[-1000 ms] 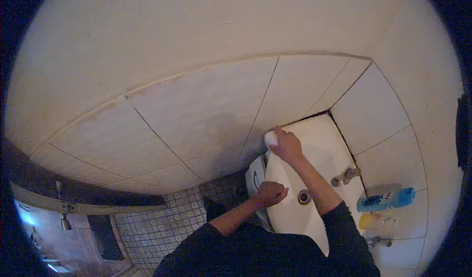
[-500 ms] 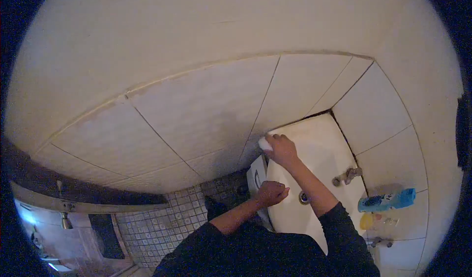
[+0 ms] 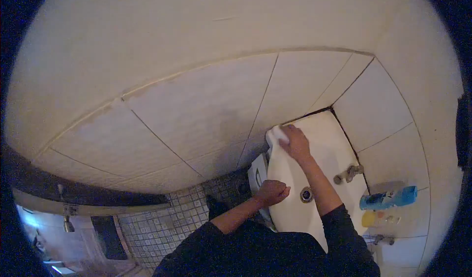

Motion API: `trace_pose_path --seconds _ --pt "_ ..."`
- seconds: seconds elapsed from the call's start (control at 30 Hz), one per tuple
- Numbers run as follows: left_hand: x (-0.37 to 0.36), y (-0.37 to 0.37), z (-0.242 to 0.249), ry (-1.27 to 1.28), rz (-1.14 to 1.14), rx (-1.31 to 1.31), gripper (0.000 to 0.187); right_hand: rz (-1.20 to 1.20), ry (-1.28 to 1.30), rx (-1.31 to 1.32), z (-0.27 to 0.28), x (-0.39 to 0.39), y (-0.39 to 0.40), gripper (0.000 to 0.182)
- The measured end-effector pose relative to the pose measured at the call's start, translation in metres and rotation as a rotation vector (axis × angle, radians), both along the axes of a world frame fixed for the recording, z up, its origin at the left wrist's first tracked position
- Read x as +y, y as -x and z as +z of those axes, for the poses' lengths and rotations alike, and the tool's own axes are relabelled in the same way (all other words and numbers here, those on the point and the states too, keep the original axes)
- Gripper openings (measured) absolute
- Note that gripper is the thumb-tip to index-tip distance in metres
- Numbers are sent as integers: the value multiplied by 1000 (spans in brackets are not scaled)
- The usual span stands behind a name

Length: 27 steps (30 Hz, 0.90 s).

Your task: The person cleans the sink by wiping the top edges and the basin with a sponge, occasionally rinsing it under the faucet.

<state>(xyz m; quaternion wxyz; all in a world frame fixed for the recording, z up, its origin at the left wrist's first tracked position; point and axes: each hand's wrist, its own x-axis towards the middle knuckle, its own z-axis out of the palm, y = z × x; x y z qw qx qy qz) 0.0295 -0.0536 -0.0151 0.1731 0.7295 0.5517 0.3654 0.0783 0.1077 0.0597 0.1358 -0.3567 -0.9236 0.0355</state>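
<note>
The white sink (image 3: 314, 129) has a round drain (image 3: 306, 195) and a metal tap (image 3: 351, 172) at its right side. At the upper left corner of the rim, my right hand (image 3: 297, 143) is closed on a small white wad (image 3: 279, 134) and presses it against the sink. What the wad is made of does not show clearly. My left hand (image 3: 273, 193) is a closed fist over the sink's near left edge, with nothing showing from its fingers.
A blue packet (image 3: 388, 198) and a yellow item (image 3: 368, 219) sit right of the sink by the tiled wall. Another metal tap (image 3: 382, 240) is below them. Patterned floor tiles (image 3: 184, 218) lie to the left.
My right hand has moved slightly right and up with the white wad, from the outer side of the rim onto its top. My left fist has stayed almost in place.
</note>
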Motion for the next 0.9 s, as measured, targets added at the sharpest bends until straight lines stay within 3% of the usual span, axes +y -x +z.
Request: trace_pose_path --seconds 0.17,0.23,0.3,0.37,0.43,0.5,0.7,0.77,0.83,0.9 --pt "-3 2 4 -16 2 -64 32 -264 33 34 3 15 -1 45" --pt "0 2 3 8 -4 -42 33 -58 -41 -1 6 -5 3 45" --pt "-2 1 0 -23 -12 -61 33 -49 -31 25 1 12 -6 45" --pt "-3 1 4 27 -11 -34 34 -345 101 -85 14 27 -8 48" --pt "-3 2 3 76 -10 -8 34 -337 63 -42 3 15 -5 47" --pt "0 2 1 -3 -21 -36 34 -45 -53 -38 0 -7 3 46" --pt "-4 2 5 2 -13 -44 31 -215 -3 -98 15 7 2 46" --pt "-2 3 4 -1 -16 -28 34 5 -21 -150 15 -9 8 44" --pt "-4 -1 -3 13 -26 -18 36 4 20 -187 20 -3 3 44" --pt "-2 -1 -3 -32 12 -49 35 -159 28 -163 23 15 -2 48"
